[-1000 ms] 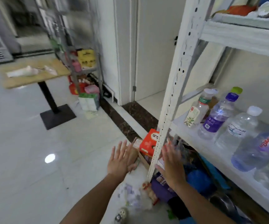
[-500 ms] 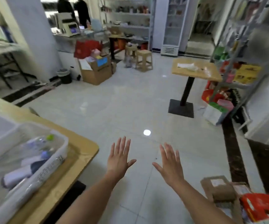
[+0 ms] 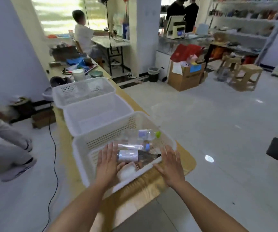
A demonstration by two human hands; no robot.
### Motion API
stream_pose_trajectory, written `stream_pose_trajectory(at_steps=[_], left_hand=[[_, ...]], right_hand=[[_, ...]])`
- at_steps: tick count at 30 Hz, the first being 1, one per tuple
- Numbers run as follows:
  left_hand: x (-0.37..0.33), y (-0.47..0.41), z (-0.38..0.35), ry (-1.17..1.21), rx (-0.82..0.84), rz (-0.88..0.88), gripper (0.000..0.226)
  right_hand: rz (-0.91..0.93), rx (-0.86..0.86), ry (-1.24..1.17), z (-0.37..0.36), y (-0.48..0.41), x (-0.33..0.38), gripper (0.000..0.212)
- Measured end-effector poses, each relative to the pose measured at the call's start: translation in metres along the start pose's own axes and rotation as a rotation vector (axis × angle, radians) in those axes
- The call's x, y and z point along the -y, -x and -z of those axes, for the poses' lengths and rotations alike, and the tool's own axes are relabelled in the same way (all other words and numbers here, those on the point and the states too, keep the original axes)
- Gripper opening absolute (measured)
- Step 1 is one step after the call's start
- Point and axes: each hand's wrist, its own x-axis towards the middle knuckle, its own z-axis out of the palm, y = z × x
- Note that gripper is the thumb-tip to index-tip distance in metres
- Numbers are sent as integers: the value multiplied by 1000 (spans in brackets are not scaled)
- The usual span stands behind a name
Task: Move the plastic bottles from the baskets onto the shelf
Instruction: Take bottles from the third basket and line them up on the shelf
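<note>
A person's left hand (image 3: 107, 162), fingers straight and holding nothing, hovers inside the near basket (image 3: 79, 148) at the base of a dark bottle (image 3: 130, 156); whether the thumb touches it cannot be told. The right hand (image 3: 170, 166), equally flat and empty, hangs over the basket's right rim, near that bottle's neck. The palms face each other across the bottle, a stance that looks set for a two-handed lift or for taking one bottle in each hand. Two clear bottles lie on their sides just behind the dark one: the blue-cap bottle (image 3: 131, 146) next to it, and the green-cap bottle (image 3: 143, 133) by the far wall. The basket stands at the end of a long wooden surface (image 3: 186, 163), first in a row of three with the middle basket (image 3: 64, 113) and the far basket (image 3: 54, 92) behind it. The shelf meant to receive the bottles is out of view, so each load likely means turning away from the surface. Beyond lie a pale tiled floor (image 3: 218, 131), a cardboard box (image 3: 185, 79), wooden stools (image 3: 246, 77), stocked wall shelves (image 3: 242, 19) and people at a counter and a desk. A black cable (image 3: 54, 148) trails along the floor at left.
</note>
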Motion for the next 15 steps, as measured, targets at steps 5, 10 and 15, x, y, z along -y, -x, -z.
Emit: stream_pose_trajectory(at_steps=[5, 10, 15], left_hand=[[40, 16, -10, -1, 26, 41, 75], [47, -6, -28, -38, 59, 83, 81], [44, -29, -43, -26, 142, 149, 85]], right_hand=[[79, -2, 11, -4, -41, 32, 84], [92, 107, -87, -27, -73, 37, 81], [23, 244, -157, -43, -112, 33, 75]])
